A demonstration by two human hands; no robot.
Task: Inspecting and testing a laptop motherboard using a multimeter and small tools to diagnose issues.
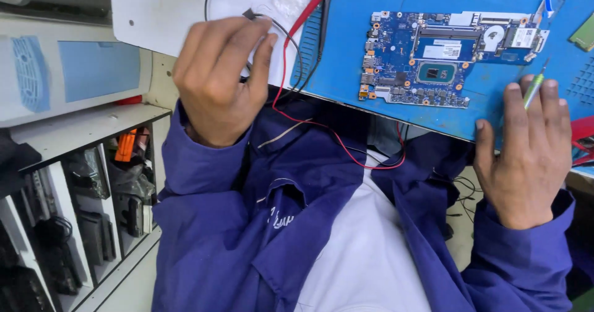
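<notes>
A blue laptop circuit board (442, 55) lies on a blue work mat (371, 2) at the far edge of the bench. My right hand (526, 154) rests at the mat's near edge and holds a thin screwdriver (537, 83) with a green shaft, its tip pointing toward the board's right end. My left hand (216, 80) is raised to the left of the mat, fingers curled together. A small black connector (249, 14) on a thin black wire sits at its fingertips; whether the fingers grip it I cannot tell.
A red wire (346, 148) loops from the bench down over my dark blue jacket (247, 225). White shelves (80, 200) at the left hold dark parts in bags. A white panel (154, 15) lies left of the mat.
</notes>
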